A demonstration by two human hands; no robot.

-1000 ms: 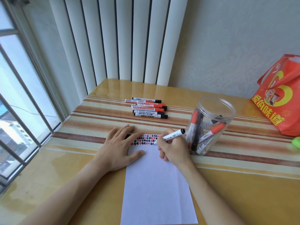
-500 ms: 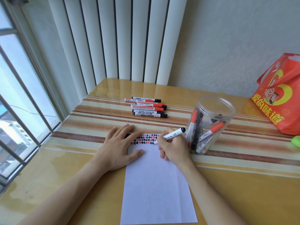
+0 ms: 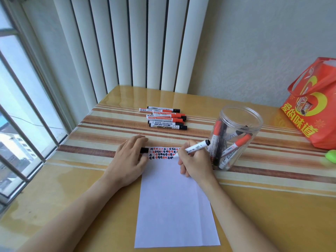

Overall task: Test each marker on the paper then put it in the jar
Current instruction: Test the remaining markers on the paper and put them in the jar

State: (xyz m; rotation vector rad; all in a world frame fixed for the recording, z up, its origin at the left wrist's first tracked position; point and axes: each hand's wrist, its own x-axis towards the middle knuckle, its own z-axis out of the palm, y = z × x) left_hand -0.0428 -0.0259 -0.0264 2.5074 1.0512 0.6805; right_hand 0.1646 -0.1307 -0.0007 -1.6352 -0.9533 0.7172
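Since a moment ago my left hand (image 3: 130,160) has drawn its fingers together, and a black cap (image 3: 144,150) now shows between them at the paper's far left corner; my right hand (image 3: 195,161) is much where it was. Largest first: the table (image 3: 272,215) carries everything, with a striped runner across its middle and the window along its left edge. At the far right edge stands an orange bag (image 3: 313,110), and a small green object (image 3: 331,156) lies just in front of it at the edge. My white paper (image 3: 174,215) lies from the near edge toward the middle, its far end filled with rows of red and black marks (image 3: 163,153). A clear jar (image 3: 234,137) stands just right of my right hand, open at the top, with several markers leaning inside. Toward the far edge, a row of capped markers (image 3: 166,118) lies side by side, well apart from the paper. My right hand grips the white marker (image 3: 194,147) in a writing hold, tip down on the marked rows, its black end tilted toward the jar. My left hand rests flat on the paper's left edge, its fingers pinching the cap.
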